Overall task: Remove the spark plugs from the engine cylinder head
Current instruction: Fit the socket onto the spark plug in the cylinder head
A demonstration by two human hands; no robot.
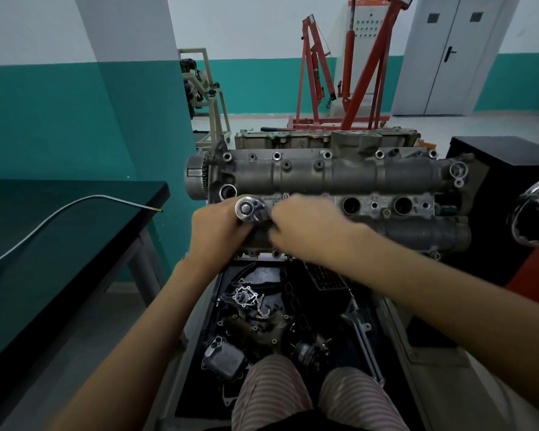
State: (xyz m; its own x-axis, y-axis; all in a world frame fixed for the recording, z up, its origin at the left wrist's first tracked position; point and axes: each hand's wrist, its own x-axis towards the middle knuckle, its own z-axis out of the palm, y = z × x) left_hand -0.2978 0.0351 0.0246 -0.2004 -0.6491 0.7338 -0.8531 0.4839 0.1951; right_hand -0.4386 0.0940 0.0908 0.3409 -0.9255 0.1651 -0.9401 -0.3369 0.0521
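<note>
striped trouser knees (271, 390) nearest, above black tray of loose engine parts (262, 321). grey cast-metal cylinder head (339, 177) on stand ahead. left hand (217, 230) steadies round chrome ratchet head (247, 208), fingers curled under it, likely keeping socket square in leftmost well. right hand (305, 227) fingers wrapped on handle for turning. 2 open plug wells (351, 205) right; plugs unseen.

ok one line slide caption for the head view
Both hands work a chrome ratchet wrench on the grey metal engine cylinder head.

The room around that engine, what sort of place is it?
Probably a car repair or training workshop: an engine on a stand, a red hoist behind it, and a tray of loose parts below.
</note>
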